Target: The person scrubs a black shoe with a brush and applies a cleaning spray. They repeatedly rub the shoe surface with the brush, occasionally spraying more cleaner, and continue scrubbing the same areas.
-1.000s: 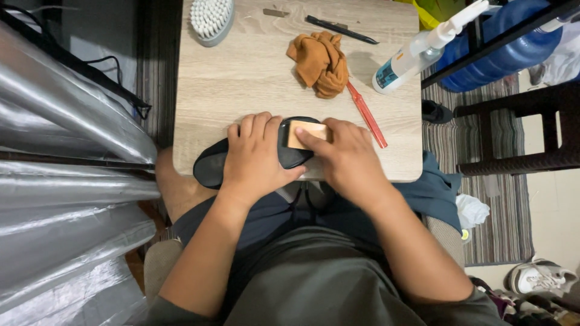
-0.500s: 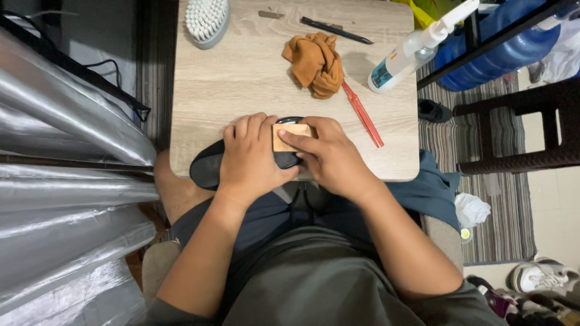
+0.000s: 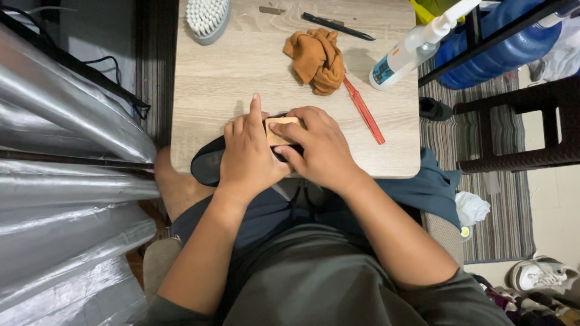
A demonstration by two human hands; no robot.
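Black and soft-looking, the shoe (image 3: 208,166) lay at the table's (image 3: 241,72) near edge, its heel overhanging. The left hand (image 3: 248,154) pressed it flat; the right hand (image 3: 320,151) pinched a tan block (image 3: 279,131) against it. Short, even strokes under a firm left-hand hold would probably have served best.

Probably a home: a small wooden table (image 3: 241,78) beside a striped rug (image 3: 501,199), water jug (image 3: 501,48) and sneaker (image 3: 538,274).

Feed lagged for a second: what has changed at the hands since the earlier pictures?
Little: the left hand has raised its index finger off the black shoe. The right hand still presses the tan block on it. Orange cloth, brush and red tool unmoved.
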